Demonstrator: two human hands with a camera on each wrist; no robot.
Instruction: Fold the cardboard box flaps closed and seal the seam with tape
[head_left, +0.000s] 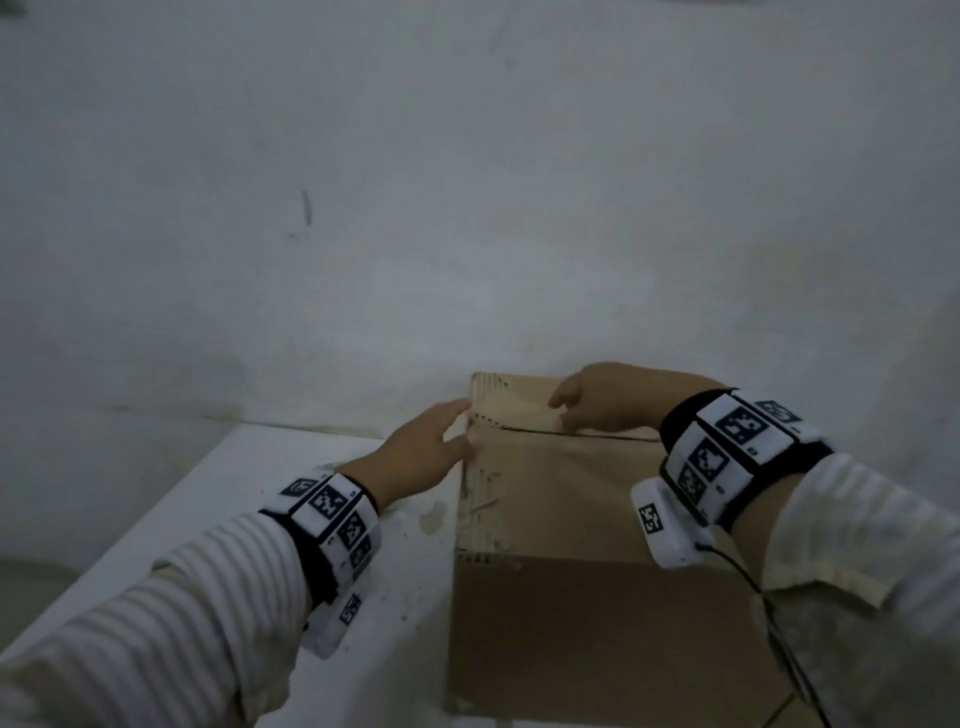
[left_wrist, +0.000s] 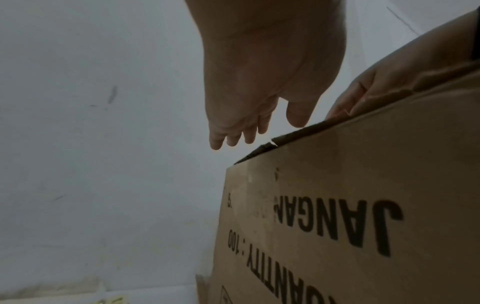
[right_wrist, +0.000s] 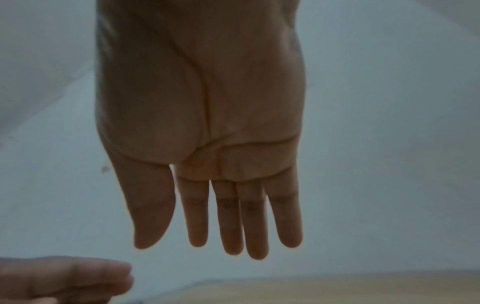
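Observation:
A brown cardboard box (head_left: 571, 519) stands on a white table (head_left: 208, 493) against the wall. Its top flaps lie folded down and meet in a dark seam (head_left: 571, 432). My left hand (head_left: 457, 431) is at the box's upper left edge by the seam's end, fingers straight and holding nothing. My right hand (head_left: 566, 410) lies over the far flap with straight fingers. In the left wrist view my left hand (left_wrist: 259, 127) hangs just above the box's (left_wrist: 337, 205) top edge, and my right hand's fingers (left_wrist: 369, 96) touch that edge. The right wrist view shows my right hand (right_wrist: 197, 236) with flat, spread fingers. No tape is in view.
A white wall (head_left: 467, 208) rises right behind the box. The table's left edge (head_left: 156, 488) runs diagonally toward me. The box's side reads "JANGAN" (left_wrist: 337, 222) upside down. A black cable (head_left: 769, 613) hangs from my right wrist over the box.

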